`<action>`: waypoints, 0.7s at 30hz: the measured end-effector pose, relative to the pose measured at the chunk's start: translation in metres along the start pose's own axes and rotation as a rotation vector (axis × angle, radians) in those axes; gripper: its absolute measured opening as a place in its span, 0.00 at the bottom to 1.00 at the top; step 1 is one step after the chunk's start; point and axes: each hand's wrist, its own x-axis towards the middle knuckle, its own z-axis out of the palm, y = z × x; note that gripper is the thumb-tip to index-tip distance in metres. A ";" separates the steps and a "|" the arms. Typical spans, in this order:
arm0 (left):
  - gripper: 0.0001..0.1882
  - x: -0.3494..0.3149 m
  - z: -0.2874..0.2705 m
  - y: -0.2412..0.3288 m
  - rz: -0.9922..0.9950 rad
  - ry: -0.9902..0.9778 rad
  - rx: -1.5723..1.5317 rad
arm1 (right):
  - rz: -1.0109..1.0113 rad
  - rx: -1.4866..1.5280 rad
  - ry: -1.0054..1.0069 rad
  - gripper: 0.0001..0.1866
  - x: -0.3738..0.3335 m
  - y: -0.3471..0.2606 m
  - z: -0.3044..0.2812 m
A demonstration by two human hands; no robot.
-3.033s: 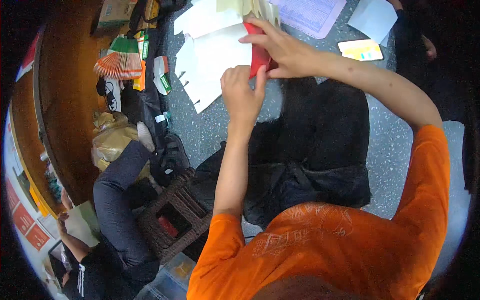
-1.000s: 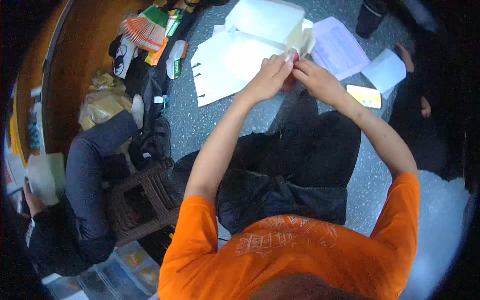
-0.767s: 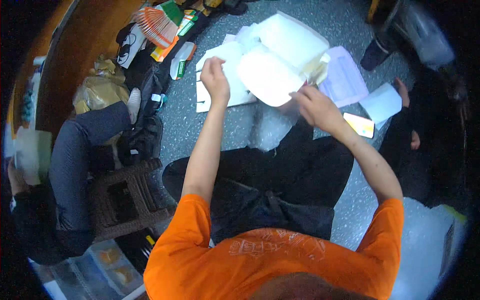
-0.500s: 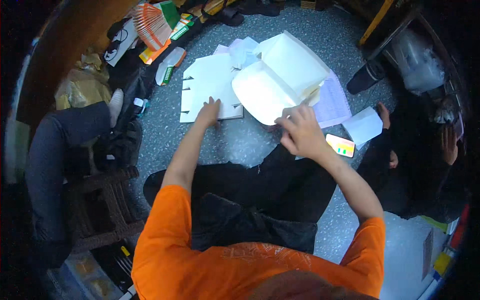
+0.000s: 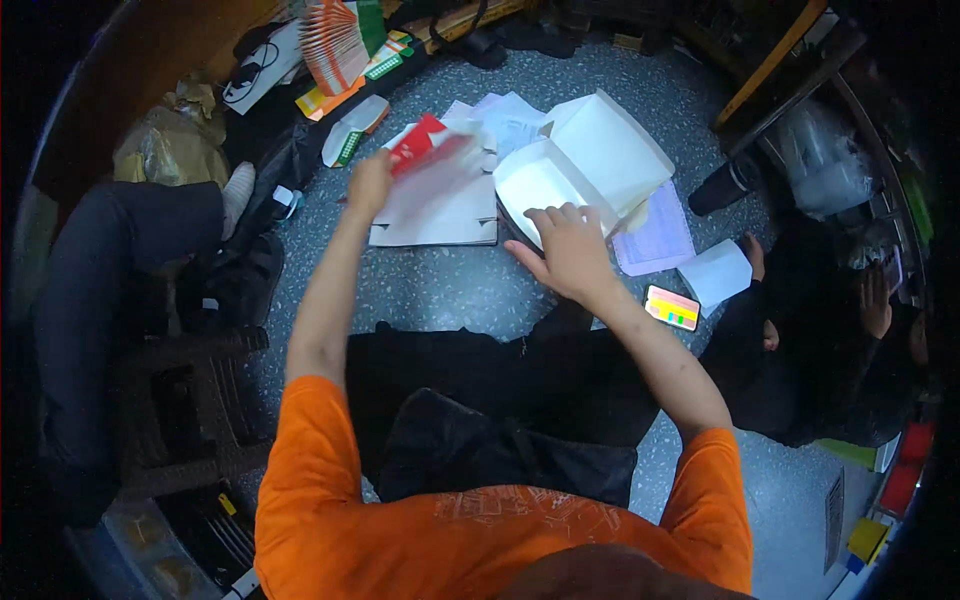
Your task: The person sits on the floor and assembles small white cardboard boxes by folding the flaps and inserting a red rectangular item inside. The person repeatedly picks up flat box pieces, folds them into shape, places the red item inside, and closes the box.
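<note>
My left hand (image 5: 371, 184) is closed on one edge of a flat cardboard box blank (image 5: 413, 148), tilted up from the floor and blurred, its red printed side partly showing. Under it lies a stack of white box blanks (image 5: 440, 222) with slotted edges. My right hand (image 5: 572, 245), fingers apart, rests at the near rim of an opened white carton (image 5: 547, 182). The carton's lid (image 5: 612, 137) stands folded back at the far right. Whether the right fingertips press on the carton I cannot tell.
Printed sheets (image 5: 655, 235) lie beside the carton, near a lit phone (image 5: 672, 308). At right, another person's hand (image 5: 754, 258) is by a white folded piece (image 5: 716, 275). A dark tumbler (image 5: 725, 186) stands behind. Orange-striped cartons (image 5: 338, 45) lie at far left.
My left hand has lifted a blank's edge off the stack and moved left, exposing red. My right hand has opened and lowered toward the carton, which now sits flatter and farther right.
</note>
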 end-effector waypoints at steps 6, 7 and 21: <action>0.11 -0.108 -0.186 0.053 0.163 -0.091 -0.037 | 0.020 0.493 0.236 0.28 -0.023 -0.056 0.012; 0.11 -0.149 -0.207 0.079 0.092 -0.199 -0.161 | 0.006 0.633 0.133 0.27 -0.040 -0.085 0.014; 0.17 -0.327 -0.148 0.140 -0.685 -0.198 -1.114 | 0.172 1.471 -0.296 0.20 -0.146 -0.172 0.034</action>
